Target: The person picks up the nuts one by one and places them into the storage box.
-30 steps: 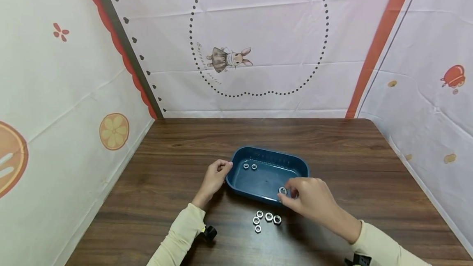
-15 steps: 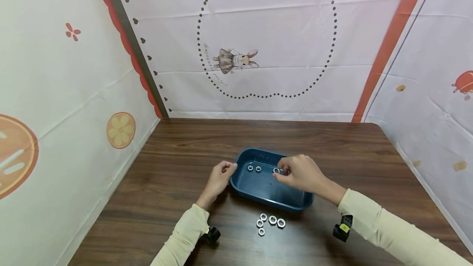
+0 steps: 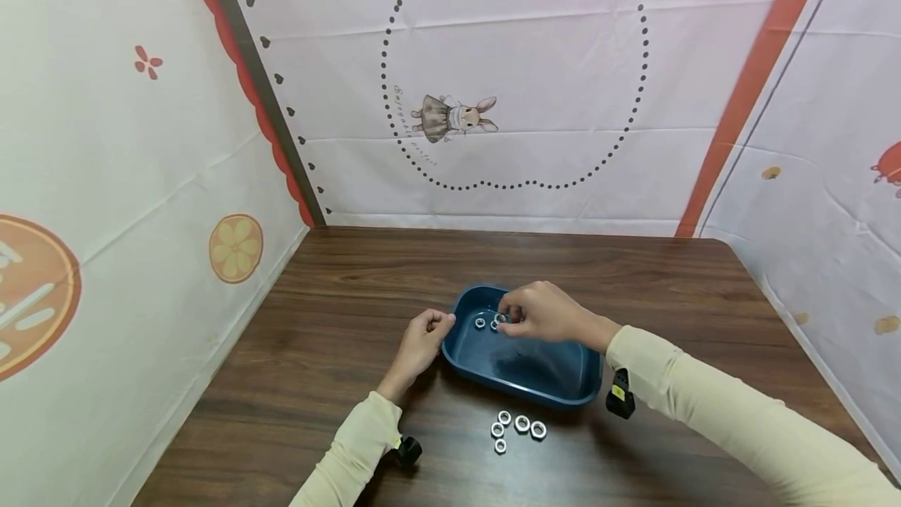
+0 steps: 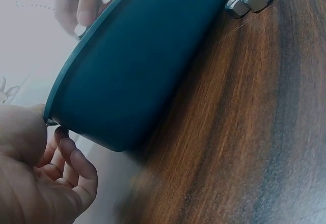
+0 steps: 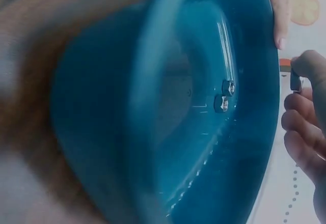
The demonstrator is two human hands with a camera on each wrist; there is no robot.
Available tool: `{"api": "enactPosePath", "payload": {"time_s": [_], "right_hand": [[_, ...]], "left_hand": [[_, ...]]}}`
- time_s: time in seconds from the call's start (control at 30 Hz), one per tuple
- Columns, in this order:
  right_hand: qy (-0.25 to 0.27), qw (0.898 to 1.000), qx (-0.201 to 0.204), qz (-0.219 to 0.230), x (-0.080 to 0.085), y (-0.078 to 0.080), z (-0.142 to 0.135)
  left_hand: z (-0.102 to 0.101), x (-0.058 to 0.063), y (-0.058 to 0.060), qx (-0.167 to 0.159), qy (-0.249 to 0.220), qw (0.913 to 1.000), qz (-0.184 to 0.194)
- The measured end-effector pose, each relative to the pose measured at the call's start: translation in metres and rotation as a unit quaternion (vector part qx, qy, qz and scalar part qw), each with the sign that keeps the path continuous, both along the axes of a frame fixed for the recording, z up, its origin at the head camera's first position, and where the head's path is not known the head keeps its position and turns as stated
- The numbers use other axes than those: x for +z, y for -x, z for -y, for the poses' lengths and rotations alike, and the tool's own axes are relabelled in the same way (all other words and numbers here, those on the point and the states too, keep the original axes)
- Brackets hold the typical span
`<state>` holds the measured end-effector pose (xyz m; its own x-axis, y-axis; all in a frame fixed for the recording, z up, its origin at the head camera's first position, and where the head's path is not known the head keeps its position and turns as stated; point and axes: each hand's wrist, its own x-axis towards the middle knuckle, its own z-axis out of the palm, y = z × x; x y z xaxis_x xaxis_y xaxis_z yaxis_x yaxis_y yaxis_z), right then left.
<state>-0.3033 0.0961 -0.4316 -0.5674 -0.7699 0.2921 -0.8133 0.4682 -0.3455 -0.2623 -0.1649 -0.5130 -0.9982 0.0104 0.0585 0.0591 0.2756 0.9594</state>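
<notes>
A blue plastic tray [image 3: 524, 370] rests on the table. My left hand [image 3: 418, 346] pinches its left rim between thumb and fingers, also seen in the left wrist view on the tray's outer wall [image 4: 137, 71]. Over the tray's left half, my right hand [image 3: 552, 313] pinches a metal hex nut [image 3: 500, 318] between thumb and index finger; the right wrist view shows this held nut [image 5: 295, 81] above the rim. Two smaller nuts lie on the tray floor, a left one [image 3: 480, 323] and a right one [image 3: 494, 325] partly behind the fingertips.
In front of the tray, several loose hex nuts [image 3: 522, 424] form a small cluster on the brown wooden table [image 3: 366, 280]. Printed cloth walls [image 3: 535, 100] enclose the table at the back and both sides. Each wrist wears a black camera, the left one [image 3: 408, 451] close to the tabletop.
My right hand has carried the nut from the tray's near right edge leftward and away from me, close to the two nuts inside. The left hand keeps its hold on the rim.
</notes>
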Motion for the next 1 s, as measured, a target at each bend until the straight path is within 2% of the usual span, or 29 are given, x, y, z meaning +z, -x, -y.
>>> {"api": "enactPosePath", "payload": {"time_s": [0.23, 0.33, 0.53, 0.6, 0.67, 0.83, 1.0], "right_hand": [[-0.024, 0.997, 0.074, 0.022, -0.002, 0.015, 0.016], [-0.038, 0.994, 0.095, 0.031, -0.005, 0.019, 0.022], [-0.092, 0.989, 0.111, 0.037, -0.017, 0.025, 0.028], [-0.107, 0.987, 0.112, 0.044, -0.021, 0.025, 0.03], [-0.12, 0.985, 0.11, 0.054, -0.024, 0.024, 0.031], [-0.146, 0.981, 0.111, 0.069, -0.023, 0.024, 0.036], [-0.16, 0.978, 0.121, 0.051, -0.021, 0.028, 0.041]], "left_hand": [[-0.001, 0.002, -0.004, 0.001, 0.012, 0.9999, 0.0], [-0.002, 0.007, -0.007, -0.004, 0.013, 0.9999, -0.004], [-0.005, 0.035, -0.022, -0.026, 0.014, 0.9996, -0.003], [-0.005, 0.041, -0.026, -0.032, 0.02, 0.9993, -0.001], [-0.004, 0.034, -0.023, -0.032, 0.022, 0.9992, -0.001], [0.001, 0.005, -0.008, -0.019, 0.023, 0.9995, -0.004], [0.003, 0.002, -0.007, -0.019, 0.019, 0.9996, -0.007]]}}
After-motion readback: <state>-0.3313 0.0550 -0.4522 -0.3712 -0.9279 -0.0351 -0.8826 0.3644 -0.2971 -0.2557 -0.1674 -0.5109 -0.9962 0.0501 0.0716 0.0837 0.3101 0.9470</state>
